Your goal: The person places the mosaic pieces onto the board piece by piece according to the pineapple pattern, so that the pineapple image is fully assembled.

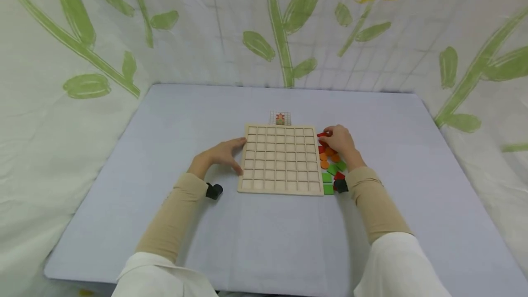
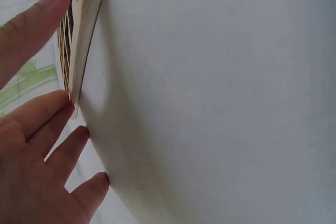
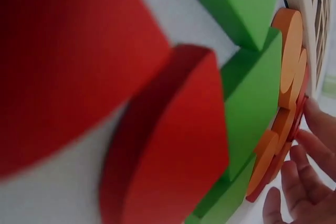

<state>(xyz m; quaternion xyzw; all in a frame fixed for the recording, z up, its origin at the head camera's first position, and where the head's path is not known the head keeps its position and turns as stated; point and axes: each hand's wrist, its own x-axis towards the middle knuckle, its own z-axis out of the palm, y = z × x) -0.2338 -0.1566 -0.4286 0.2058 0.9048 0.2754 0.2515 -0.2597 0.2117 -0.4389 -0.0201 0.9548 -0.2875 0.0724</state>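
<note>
While left fingers (image 2: 44,107) touch board (image 1: 281,155) edge — red piece (image 1: 321,134) at right fingers (image 3: 317,149).

In the head view the left arm (image 1: 170,223) slants toward 1 o'clock, the right arm (image 1: 381,210) toward 11. The left hand (image 1: 222,154) is spread, fingers (image 1: 235,143) toward 2 o'clock, thumb (image 1: 237,167) well apart toward 4. The right hand (image 1: 340,140) bends in, pinching toward 9. In the right wrist view it sits at 4 o'clock, other fingers loosely bent.
</note>
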